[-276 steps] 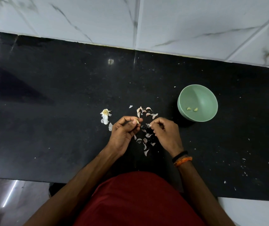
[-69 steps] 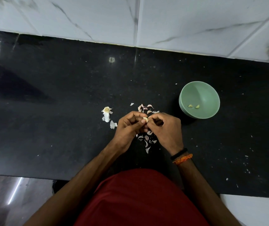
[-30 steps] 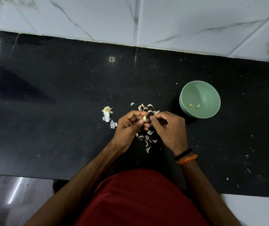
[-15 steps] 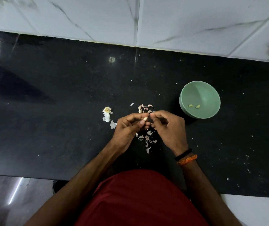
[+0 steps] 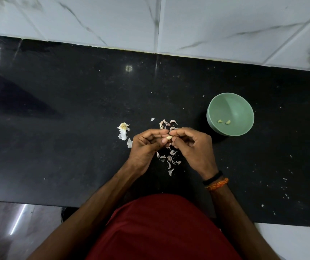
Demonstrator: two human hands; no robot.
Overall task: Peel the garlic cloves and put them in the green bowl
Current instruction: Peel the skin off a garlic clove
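Both hands (image 5: 169, 145) round a garlic clove (image 5: 169, 137) — clove half hidden.

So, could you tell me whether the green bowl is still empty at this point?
No, the green bowl already holds two peeled garlic cloves lying on its bottom.

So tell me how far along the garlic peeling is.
Done: two peeled cloves lie in the green bowl, and loose skins litter the counter. In hand: the left hand and right hand pinch one pale clove between their fingertips, mostly bare. Left: drop it in the bowl. The white scrap to the left looks like bulb remains; whether cloves remain there is unclear.
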